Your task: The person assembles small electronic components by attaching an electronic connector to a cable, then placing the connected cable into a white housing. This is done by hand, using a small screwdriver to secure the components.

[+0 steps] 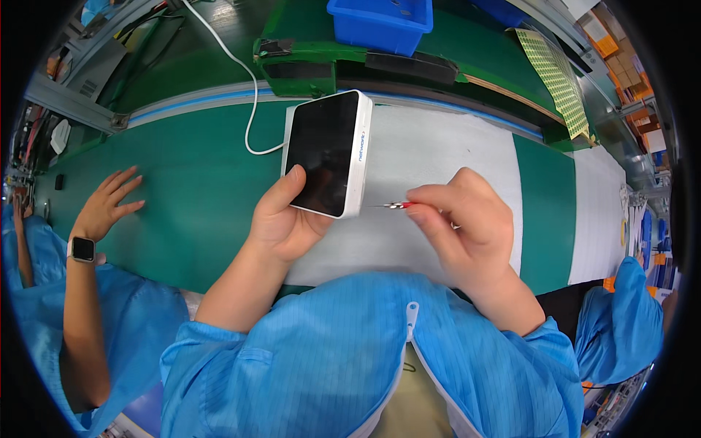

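Note:
My left hand [290,223] grips the lower end of a white, box-shaped device with a dark screen [321,150], thumb resting on the front near the lower left corner. A white cable [252,95] runs to the device's left side. The screen is black and tilted up toward me. In my right hand [471,223], thumb and forefinger pinch a small red-handled tool with a thin metal tip [398,206]. Its tip points left at the device's lower right side, a short gap away. Both hands are above a white mat [409,248].
A green work surface [190,190] lies under the mat. Behind stands a green-edged shelf [431,69] with a blue bin [381,25] on it. A yellow-green sticker sheet [551,80] hangs at the right. At left, a co-worker's hand [109,201] with a watch reaches over the bench.

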`<state>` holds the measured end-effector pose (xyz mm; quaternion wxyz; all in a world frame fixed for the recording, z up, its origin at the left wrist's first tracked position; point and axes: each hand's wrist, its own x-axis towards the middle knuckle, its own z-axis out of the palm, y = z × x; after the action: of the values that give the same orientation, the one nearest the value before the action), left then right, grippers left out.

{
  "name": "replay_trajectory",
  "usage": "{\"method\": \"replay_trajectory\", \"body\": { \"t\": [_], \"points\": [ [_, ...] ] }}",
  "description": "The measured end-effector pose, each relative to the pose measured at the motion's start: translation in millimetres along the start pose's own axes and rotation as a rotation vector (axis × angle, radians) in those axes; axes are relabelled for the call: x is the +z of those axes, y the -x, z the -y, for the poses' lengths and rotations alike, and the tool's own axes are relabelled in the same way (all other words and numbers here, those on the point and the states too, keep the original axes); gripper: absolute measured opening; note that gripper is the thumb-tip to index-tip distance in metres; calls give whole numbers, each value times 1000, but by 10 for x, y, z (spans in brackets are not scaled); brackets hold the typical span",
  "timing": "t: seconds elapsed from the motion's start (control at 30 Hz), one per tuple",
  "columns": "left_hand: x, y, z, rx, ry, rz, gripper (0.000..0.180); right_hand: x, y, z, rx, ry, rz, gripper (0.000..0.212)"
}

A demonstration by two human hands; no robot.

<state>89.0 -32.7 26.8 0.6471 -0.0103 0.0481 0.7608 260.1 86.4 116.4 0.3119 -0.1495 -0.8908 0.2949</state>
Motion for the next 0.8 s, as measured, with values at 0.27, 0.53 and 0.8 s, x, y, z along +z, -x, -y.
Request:
{"method": "replay_trajectory", "body": {
  "t": [0.27,0.53,0.8],
  "points": [
    [91,-10,10,-13,-85,39,49,77,-7,14,-45,17,-103,14],
    [142,-9,19,6,-188,84,37,98,-3,-4,-54,34,-94,14],
    [152,-15,0,3,-277,81,34,97,9,-24,-62,61,-96,15]
  ]
}}
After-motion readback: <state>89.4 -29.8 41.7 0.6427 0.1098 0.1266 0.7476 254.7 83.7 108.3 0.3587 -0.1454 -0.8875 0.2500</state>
